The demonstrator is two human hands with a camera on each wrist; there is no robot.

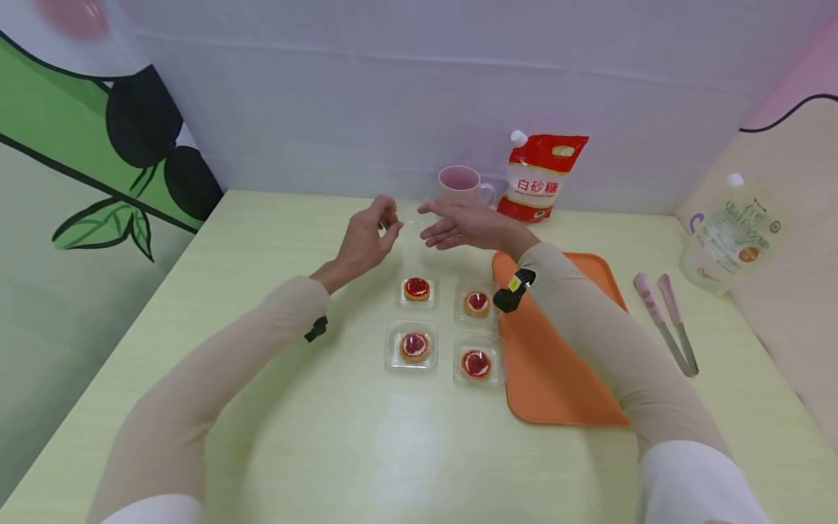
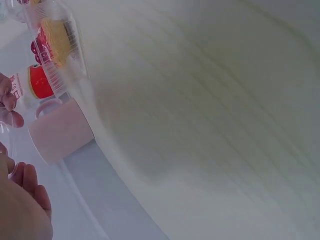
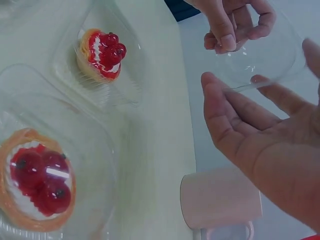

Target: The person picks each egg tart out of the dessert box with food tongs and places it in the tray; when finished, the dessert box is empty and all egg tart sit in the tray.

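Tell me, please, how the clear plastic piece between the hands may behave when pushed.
The clear plastic piece is probably light, since its see-through wall looks thin. That same thinness suggests it may flex. Its glossy highlights hint that it could slip.

Red-topped tarts, orange tray

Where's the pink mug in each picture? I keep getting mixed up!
Head: upper part, just right of the middle; the pink mug is partly behind the right hand.
Left wrist: left side, about halfway down; the pink mug looks tilted.
Right wrist: bottom, right of the middle; the pink mug looks sideways.
Shared landmark: the right hand, below the middle of its fingers cut off at the left wrist picture's left edge.
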